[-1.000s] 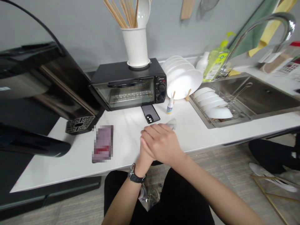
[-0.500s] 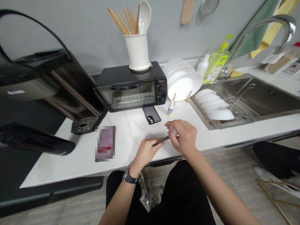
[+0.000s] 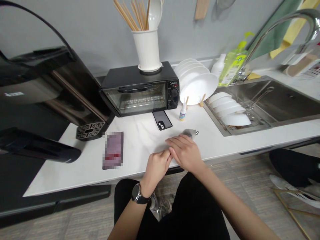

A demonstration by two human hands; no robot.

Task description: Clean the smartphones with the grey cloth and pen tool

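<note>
My left hand [image 3: 158, 166] is in front of the counter edge, its fingers closed and bent toward the other hand. What lies in them is hidden. Across its fingertips comes my right hand [image 3: 186, 152], fingers straight and pressed together, its thumb touching the left fingers. Behind the right knuckles a small grey thing [image 3: 191, 133] with a shiny metal end sticks out; its kind does not show. Just beyond the hands lies a phone case [image 3: 163, 119] with a black rim and camera holes. A small white spray bottle [image 3: 182, 112] with a blue and yellow label stands beside it.
A toaster oven [image 3: 141, 88] carries a white holder [image 3: 147, 50] of chopsticks. White plates [image 3: 198, 88] stand in a rack, with bowls [image 3: 231, 111] by the sink [image 3: 282, 100]. To the left are a black machine [image 3: 62, 80] and a blurred-out flat rectangle [image 3: 113, 150].
Both hands have come together, the right one moving left over the left fingers. The thin dark thing between them is now covered, and the grey thing shows behind the right hand.
</note>
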